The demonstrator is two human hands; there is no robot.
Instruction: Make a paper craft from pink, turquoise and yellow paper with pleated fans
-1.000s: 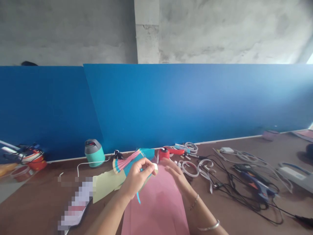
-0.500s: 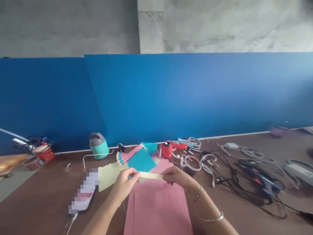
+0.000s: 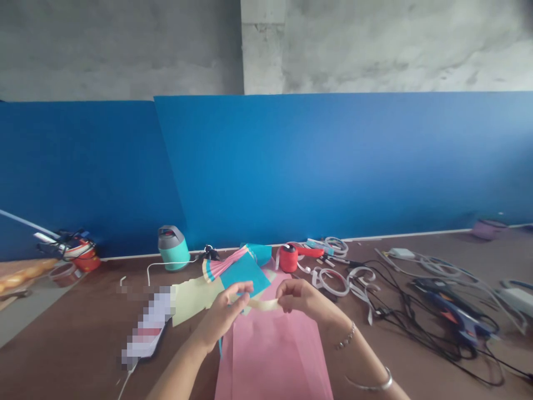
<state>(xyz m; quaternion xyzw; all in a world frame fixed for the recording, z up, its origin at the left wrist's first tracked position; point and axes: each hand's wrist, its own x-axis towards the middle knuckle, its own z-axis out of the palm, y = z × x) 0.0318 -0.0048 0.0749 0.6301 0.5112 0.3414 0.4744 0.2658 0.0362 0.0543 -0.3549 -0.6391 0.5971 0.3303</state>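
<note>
A narrow cream strip (image 3: 265, 305) is stretched between my hands above pink sheets (image 3: 275, 355). My right hand (image 3: 300, 300) pinches its right end. My left hand (image 3: 229, 311) is at the other end, thumb and fingers a little apart around the strip, which passes behind the fingertips. Just beyond lie a blue sheet (image 3: 245, 275), a fan of striped folded paper (image 3: 222, 265) and a pale yellow sheet (image 3: 194, 300). A thin blue piece hangs below my left hand.
On the left are a phone (image 3: 150, 328), a teal container (image 3: 175, 250) and a red bucket (image 3: 85, 255). Behind the pink sheets sits a red object (image 3: 288, 258). White coils (image 3: 333, 280), black cables and a blue tool (image 3: 462, 322) spread right. A blue partition (image 3: 325, 166) stands behind.
My left thumb and fingers have parted somewhat, and the strip now sags slightly. The whole view has shifted, so the things on the table appear a little farther right.
</note>
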